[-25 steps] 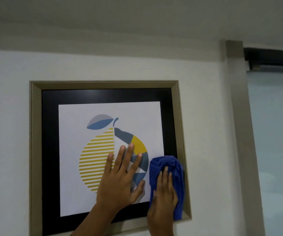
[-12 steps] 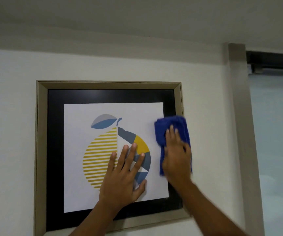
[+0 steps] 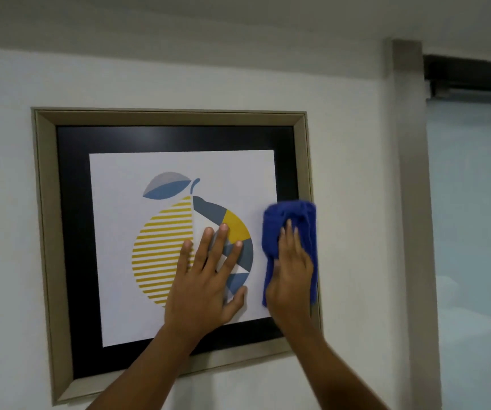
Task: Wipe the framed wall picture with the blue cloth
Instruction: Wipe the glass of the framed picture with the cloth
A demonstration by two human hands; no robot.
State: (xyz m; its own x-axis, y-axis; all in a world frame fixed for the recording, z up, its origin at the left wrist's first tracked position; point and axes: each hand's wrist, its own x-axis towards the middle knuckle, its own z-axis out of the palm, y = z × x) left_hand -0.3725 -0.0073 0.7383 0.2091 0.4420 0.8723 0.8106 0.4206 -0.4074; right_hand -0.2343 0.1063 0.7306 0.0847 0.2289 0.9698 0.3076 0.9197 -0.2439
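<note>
A framed picture [image 3: 46, 232] hangs on the white wall, with a beige frame, a black mat and a print of a yellow and blue fruit. My left hand [image 3: 205, 279] lies flat on the glass over the fruit, fingers spread. My right hand [image 3: 291, 273] presses a blue cloth [image 3: 285, 214] against the picture's right side, over the black mat and the frame's right edge. The cloth is bunched above and around my fingers.
White wall [image 3: 179, 75] surrounds the frame. A beige vertical post [image 3: 409, 173] stands to the right, with a frosted glass panel [image 3: 474, 232] beyond it under a dark rail [image 3: 472, 72].
My right hand took the cloth from the lower right corner up the right side, then came back down a little. The left hand has stayed flat on the glass.
</note>
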